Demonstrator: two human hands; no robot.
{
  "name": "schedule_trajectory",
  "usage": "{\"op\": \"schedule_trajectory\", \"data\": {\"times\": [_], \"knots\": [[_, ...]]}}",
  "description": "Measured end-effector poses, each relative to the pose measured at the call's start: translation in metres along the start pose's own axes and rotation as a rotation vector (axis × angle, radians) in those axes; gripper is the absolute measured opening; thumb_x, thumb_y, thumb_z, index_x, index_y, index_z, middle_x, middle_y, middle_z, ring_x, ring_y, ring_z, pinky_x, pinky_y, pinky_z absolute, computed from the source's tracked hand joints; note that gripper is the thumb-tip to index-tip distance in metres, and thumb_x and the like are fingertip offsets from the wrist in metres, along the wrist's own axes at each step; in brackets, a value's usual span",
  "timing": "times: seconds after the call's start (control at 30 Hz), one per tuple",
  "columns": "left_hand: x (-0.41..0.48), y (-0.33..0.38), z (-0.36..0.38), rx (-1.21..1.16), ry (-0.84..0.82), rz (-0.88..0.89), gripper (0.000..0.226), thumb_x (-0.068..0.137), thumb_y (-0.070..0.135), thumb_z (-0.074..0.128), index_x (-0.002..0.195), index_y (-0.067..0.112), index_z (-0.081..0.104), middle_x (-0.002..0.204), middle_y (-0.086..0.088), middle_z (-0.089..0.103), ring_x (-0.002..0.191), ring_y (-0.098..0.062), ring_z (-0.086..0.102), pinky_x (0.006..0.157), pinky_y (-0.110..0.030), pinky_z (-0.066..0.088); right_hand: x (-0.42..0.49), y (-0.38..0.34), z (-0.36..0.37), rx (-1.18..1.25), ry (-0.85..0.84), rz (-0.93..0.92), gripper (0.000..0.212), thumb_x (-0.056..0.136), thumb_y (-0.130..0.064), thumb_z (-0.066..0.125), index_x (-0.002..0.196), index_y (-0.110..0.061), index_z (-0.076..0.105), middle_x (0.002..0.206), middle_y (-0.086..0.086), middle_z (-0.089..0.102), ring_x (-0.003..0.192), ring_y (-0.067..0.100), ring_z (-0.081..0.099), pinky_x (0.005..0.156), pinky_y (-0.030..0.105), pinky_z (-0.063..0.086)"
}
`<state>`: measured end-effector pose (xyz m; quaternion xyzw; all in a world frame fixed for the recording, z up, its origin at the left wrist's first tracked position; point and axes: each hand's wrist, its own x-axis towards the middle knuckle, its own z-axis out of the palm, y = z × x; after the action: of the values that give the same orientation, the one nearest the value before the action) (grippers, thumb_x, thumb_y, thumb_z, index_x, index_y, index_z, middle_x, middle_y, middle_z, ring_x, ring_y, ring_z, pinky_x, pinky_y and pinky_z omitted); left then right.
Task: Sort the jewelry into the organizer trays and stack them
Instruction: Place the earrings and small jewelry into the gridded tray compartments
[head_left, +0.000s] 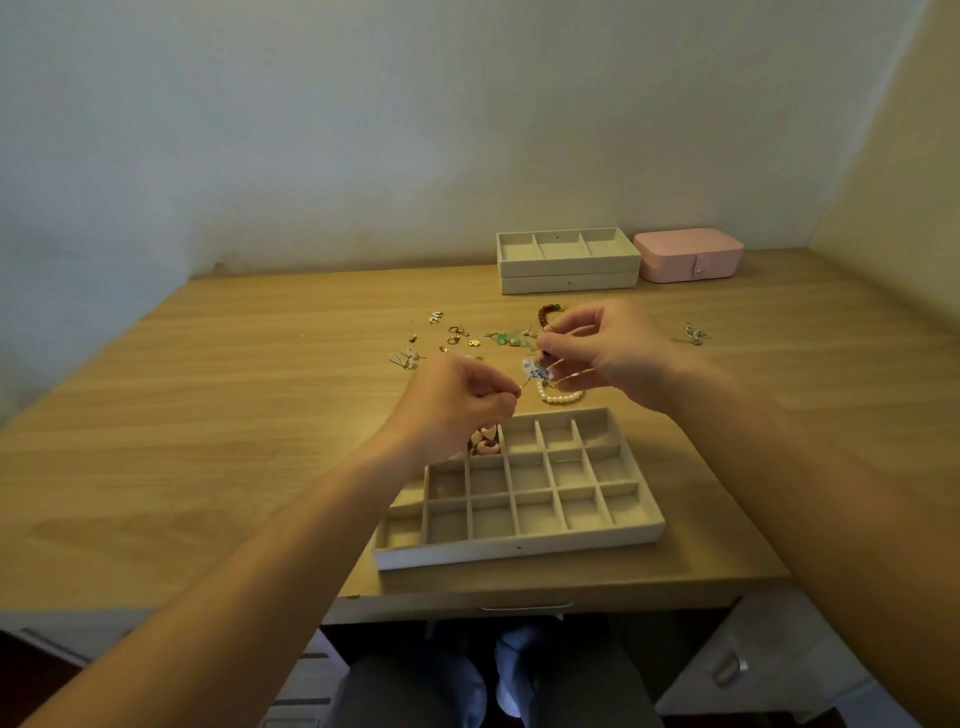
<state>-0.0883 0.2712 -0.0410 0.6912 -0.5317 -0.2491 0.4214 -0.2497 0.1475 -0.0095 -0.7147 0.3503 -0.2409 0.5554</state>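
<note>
Earring (535, 370), perhaps, pinched between left hand (457, 402) and right hand (605, 348).

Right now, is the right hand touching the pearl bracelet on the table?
Cannot tell. In the head view the right hand overlaps the pearl bracelet at its far edge, but one view cannot show whether it rests on it or hangs above.

A wooden table (208, 415) stands against a pale wall (363, 130), with a closed pink case (688, 254) at its far right and a drawer handle (525, 607) under its near edge.
</note>
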Motion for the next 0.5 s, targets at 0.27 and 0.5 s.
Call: {"op": "schedule_trajectory", "data": {"times": [0.27,0.5], "knots": [[-0.002,0.002,0.004,0.511,-0.048,0.218,0.012,0.090,0.017,0.072,0.096,0.023,0.081,0.088,0.009,0.076,0.078,-0.006,0.065,0.078,-0.026,0.053,-0.001,0.013,0.006,-0.199,-0.069,0.016,0.015,0.086,-0.007,0.079,0.098,-0.001,0.073,0.086,0.016,0.077,0.071,0.020,0.074,0.066,0.035,0.064],[-0.002,0.006,0.007,0.561,-0.111,0.254,0.012,0.083,0.013,0.078,0.090,0.023,0.081,0.084,0.008,0.075,0.078,-0.007,0.067,0.081,-0.032,0.056,0.000,0.014,0.013,-0.216,-0.068,0.014,0.012,0.089,-0.008,0.077,0.098,-0.003,0.072,0.086,0.016,0.077,0.070,0.019,0.075,0.063,0.030,0.063]]}}
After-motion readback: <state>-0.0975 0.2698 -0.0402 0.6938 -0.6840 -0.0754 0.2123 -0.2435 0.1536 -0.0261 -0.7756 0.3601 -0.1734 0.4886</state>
